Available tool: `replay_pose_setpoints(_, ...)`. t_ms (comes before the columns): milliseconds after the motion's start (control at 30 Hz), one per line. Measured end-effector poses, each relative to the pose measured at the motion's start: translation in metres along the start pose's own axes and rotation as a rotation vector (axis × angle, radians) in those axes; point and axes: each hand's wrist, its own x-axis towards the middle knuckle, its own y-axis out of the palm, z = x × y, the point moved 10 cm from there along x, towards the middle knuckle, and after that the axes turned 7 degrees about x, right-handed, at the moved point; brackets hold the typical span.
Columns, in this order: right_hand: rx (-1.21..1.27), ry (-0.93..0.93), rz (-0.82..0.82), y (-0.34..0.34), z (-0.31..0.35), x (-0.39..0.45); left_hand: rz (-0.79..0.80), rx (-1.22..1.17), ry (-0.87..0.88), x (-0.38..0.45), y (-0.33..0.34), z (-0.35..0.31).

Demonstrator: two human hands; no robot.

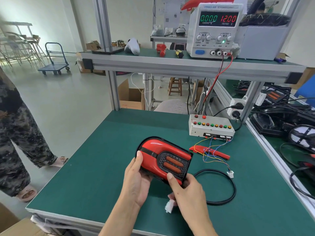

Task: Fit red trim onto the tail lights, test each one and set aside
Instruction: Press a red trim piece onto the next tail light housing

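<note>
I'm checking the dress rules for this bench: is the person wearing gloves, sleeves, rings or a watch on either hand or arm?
Nothing is worn that shows here. The left hand and the right hand are bare, with no gloves. Both forearms are uncovered right to the bottom edge of the picture, so no sleeve shows. No ring, watch or wristband is visible. The thumbnails that show are short and unpainted.

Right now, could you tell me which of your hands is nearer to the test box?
Right. The right hand grips the tail light's near edge, below the test box; the left hand holds its far-left side, farther away.
</note>
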Motion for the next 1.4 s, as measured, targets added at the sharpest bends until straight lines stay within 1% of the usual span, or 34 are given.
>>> replay_pose_setpoints(67, -0.248, -0.127, -0.188, -0.018, 0.016, -0.007, -0.002, 0.014, 0.005, 0.001, -0.003, 0.001)
replay_pose_setpoints(100, -0.332, -0.239, -0.286, -0.025, 0.031, -0.014, -0.002, 0.022, 0.005, 0.0, -0.003, 0.001)
replay_pose_setpoints(133, -0.395, -0.387, -0.342, -0.026, 0.051, -0.021, 0.002, 0.028, 0.006, -0.002, -0.002, 0.0)
replay_pose_setpoints(167, -0.437, -0.53, -0.352, -0.022, 0.069, -0.025, 0.01, 0.037, 0.01, -0.003, -0.001, 0.0)
replay_pose_setpoints(200, -0.474, -0.63, -0.314, -0.015, 0.085, -0.024, 0.021, 0.053, 0.02, -0.004, 0.0, -0.001)
replay_pose_setpoints(233, -0.519, -0.679, -0.244, -0.007, 0.097, -0.017, 0.035, 0.072, 0.038, -0.005, 0.003, -0.002)
replay_pose_setpoints(300, -0.634, -0.665, -0.053, 0.014, 0.114, 0.006, 0.068, 0.116, 0.087, -0.007, 0.007, -0.006)
replay_pose_setpoints(400, -0.736, -0.534, 0.275, 0.047, 0.124, 0.039, 0.123, 0.12, 0.14, -0.009, 0.018, -0.011)
replay_pose_setpoints(433, -0.751, -0.482, 0.35, 0.053, 0.124, 0.046, 0.141, 0.105, 0.143, -0.009, 0.02, -0.012)
replay_pose_setpoints(500, -0.76, -0.411, 0.451, 0.059, 0.124, 0.057, 0.172, 0.079, 0.15, -0.009, 0.021, -0.013)
replay_pose_setpoints(567, -0.687, -0.373, 0.519, 0.061, 0.123, 0.059, 0.197, 0.083, 0.171, -0.008, 0.023, -0.015)
replay_pose_setpoints(633, -0.637, -0.381, 0.523, 0.061, 0.124, 0.058, 0.198, 0.082, 0.195, -0.009, 0.024, -0.016)
replay_pose_setpoints(700, -0.62, -0.401, 0.493, 0.06, 0.127, 0.056, 0.19, 0.085, 0.203, -0.008, 0.025, -0.016)
replay_pose_setpoints(1033, -0.566, -0.417, 0.428, 0.052, 0.127, 0.058, 0.196, 0.117, 0.192, -0.003, 0.028, -0.015)
replay_pose_setpoints(1233, -0.526, -0.424, 0.352, 0.044, 0.125, 0.061, 0.172, 0.141, 0.214, 0.002, 0.033, -0.019)
replay_pose_setpoints(1400, -0.52, -0.431, 0.287, 0.041, 0.122, 0.063, 0.14, 0.22, 0.231, 0.007, 0.032, -0.018)
